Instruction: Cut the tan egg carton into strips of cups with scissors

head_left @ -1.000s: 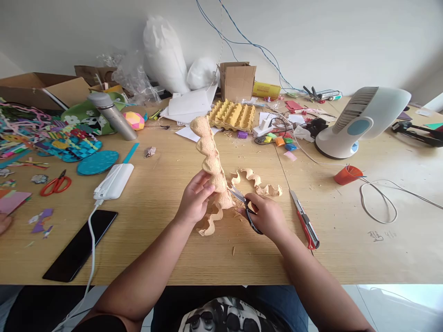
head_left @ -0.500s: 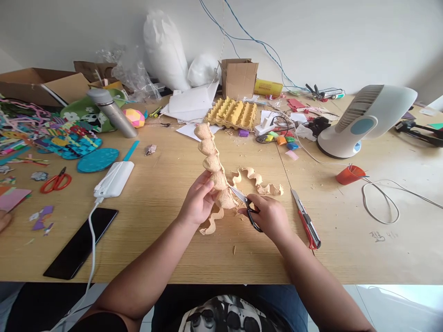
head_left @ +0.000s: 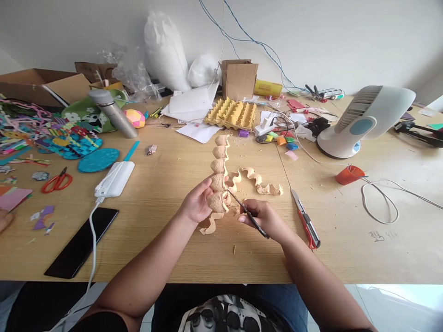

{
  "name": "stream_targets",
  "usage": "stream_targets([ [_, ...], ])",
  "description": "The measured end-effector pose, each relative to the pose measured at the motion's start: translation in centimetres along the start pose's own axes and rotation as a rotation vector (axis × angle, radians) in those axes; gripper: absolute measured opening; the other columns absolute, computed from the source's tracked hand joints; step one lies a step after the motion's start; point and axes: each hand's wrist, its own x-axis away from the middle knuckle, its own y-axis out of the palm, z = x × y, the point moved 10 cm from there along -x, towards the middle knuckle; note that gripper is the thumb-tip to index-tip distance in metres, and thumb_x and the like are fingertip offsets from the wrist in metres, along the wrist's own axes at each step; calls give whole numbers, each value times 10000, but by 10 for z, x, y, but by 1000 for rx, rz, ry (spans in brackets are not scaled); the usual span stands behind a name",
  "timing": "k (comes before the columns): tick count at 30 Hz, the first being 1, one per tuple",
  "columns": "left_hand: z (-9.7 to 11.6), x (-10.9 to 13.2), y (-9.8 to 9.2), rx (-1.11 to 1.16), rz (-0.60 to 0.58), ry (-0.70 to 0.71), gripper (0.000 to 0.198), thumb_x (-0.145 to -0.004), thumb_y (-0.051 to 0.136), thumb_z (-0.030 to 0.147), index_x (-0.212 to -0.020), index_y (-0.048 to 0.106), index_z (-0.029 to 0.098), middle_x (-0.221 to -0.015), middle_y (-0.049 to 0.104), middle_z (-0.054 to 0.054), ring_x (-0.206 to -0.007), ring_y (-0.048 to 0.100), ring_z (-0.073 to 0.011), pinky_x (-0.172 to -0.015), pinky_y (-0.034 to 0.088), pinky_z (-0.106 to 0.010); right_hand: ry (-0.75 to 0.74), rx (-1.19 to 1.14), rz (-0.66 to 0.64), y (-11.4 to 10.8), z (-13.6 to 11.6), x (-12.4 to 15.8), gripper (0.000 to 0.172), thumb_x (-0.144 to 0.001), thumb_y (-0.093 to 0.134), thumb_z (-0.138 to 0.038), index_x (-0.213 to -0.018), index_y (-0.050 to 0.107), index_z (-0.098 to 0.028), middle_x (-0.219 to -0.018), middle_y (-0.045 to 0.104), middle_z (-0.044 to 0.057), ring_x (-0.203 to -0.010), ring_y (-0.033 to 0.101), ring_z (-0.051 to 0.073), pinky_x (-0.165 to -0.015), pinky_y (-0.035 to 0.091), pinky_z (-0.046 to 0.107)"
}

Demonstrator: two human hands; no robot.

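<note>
My left hand (head_left: pixel 198 201) is closed around the lower part of an egg carton strip (head_left: pixel 218 166), a tan row of several cups held up over the table. In my right hand (head_left: pixel 265 219) is a pair of scissors with black handles (head_left: pixel 254 220); the blade tips touch the strip's right edge near its lower cups. Whether the blades are parted is hard to see. Wavy carton trimmings (head_left: pixel 270 189) lie behind my right hand, and another curled trimming (head_left: pixel 210 225) rests below the strip. Small crumbs are scattered around.
A red utility knife (head_left: pixel 306 221) with its blade out lies right of my right hand. A yellow egg tray (head_left: pixel 231 114) sits further back. Left are a phone (head_left: pixel 81 242), a white power bank (head_left: pixel 115 180) and red-handled scissors (head_left: pixel 57 180). Another person's hand (head_left: pixel 5 220) shows at the left edge.
The carton strip has turned more upright, its top end swinging right and toward me. My right hand has rotated the scissors, which now show edge-on.
</note>
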Motion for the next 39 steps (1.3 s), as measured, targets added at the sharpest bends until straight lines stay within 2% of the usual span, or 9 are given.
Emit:
stream_targets([
  [8,-1,0,0,75,26,-45,243,-973,668,289,-1142,751,135,-1131,825,-111,-1023,784,-231,-850,653,-319,-9,-242,-63,8,4,-2,515,-858,794,-661,-815,608,-183,-666,454,-60,-597,391,95,-551,302,234],
  [16,-4,2,0,43,-32,-78,322,-937,722,345,-1154,762,110,-1068,810,-122,-841,758,-216,-713,629,-315,-22,-681,-362,36,3,8,478,-1007,634,-649,-996,612,-172,-509,434,-122,-387,349,63,-395,314,186],
  [21,-7,2,-9,57,-2,-93,344,-902,765,333,-1176,765,124,-1139,809,-131,-947,751,-222,-743,633,-295,68,-1023,-607,59,4,15,565,-965,595,-774,-955,565,-210,-473,384,-152,-319,248,52,-301,229,153],
  [24,-8,2,-12,75,22,-92,301,-893,769,321,-1144,774,153,-1203,804,-116,-976,746,-220,-740,640,-294,70,-1094,-643,64,3,16,578,-945,612,-792,-956,553,-217,-463,384,-159,-301,234,48,-296,231,145],
  [29,-10,2,-6,66,-26,-123,331,-888,762,320,-1162,762,132,-1144,798,-121,-862,736,-197,-712,629,-293,-22,-1091,-526,53,1,11,595,-927,601,-827,-932,517,-237,-458,343,-168,-307,200,43,-326,221,146],
  [31,-10,2,-6,69,-27,-121,325,-896,745,308,-1169,752,132,-1129,796,-125,-882,742,-202,-712,629,-295,-93,-1062,-429,39,-2,8,601,-928,566,-849,-926,502,-251,-456,310,-168,-312,180,50,-335,201,161],
  [33,-8,1,-7,74,-8,-104,307,-903,728,293,-1165,747,134,-1132,798,-128,-915,752,-213,-716,633,-299,-114,-945,-248,18,2,3,598,-949,515,-852,-954,522,-254,-465,301,-158,-337,194,67,-362,215,188],
  [36,-6,0,-6,60,8,-74,299,-908,723,295,-1153,748,126,-1130,804,-128,-922,764,-226,-718,634,-307,-50,-518,87,-15,13,-2,491,-1004,544,-724,-1035,578,-235,-554,411,-107,-437,334,99,-459,303,232],
  [39,0,-1,-7,17,46,-15,303,-895,751,303,-1148,754,135,-1116,811,-103,-921,767,-215,-743,635,-298,-4,62,270,-34,11,-2,404,-914,716,-599,-1043,614,-230,-734,522,-37,-656,500,157,-631,401,282],
])
